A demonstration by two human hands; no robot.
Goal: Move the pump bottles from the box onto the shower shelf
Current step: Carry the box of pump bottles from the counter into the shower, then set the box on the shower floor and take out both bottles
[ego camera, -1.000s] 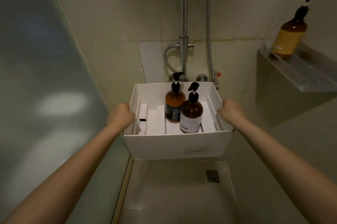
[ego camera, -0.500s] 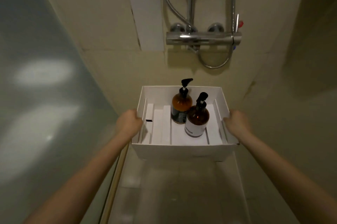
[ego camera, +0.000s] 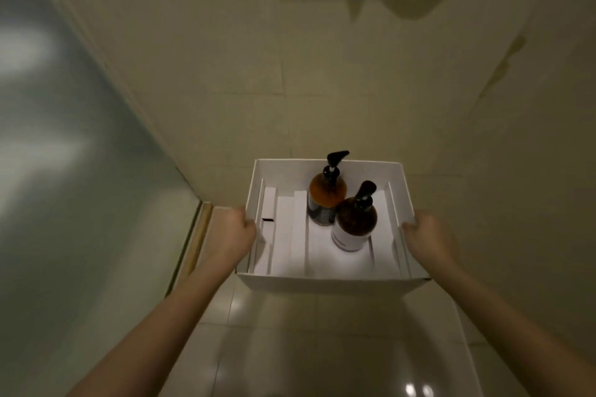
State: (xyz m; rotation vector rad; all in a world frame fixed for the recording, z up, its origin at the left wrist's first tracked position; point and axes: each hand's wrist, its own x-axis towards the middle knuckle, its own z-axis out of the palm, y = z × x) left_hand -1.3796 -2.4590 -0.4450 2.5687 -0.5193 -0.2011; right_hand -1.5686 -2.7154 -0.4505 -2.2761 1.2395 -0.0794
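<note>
Between my two hands sits the open white cardboard box [ego camera: 325, 283], held low over the glossy tiled shower floor [ego camera: 290, 348]. Left hand [ego camera: 230, 235] is curled over the left wall, thumb inside the rim; right hand [ego camera: 425, 237] grips the right wall the same way. Both are closed on cardboard and neither touches a bottle. One hand per side keeps the box level, I judge, so the load stays upright.

Contents, right of centre between the grips: amber pump bottle with dark label [ego camera: 325, 199] toward the far wall, and brown pump bottle with white label [ego camera: 354, 222] nearer my right hand. They are touching or nearly so. White cardboard dividers [ego camera: 283, 232] lie nearer my left hand.

No shelf is in view. Judgement: no transfer can begin until a hand is freed from the box.
</note>
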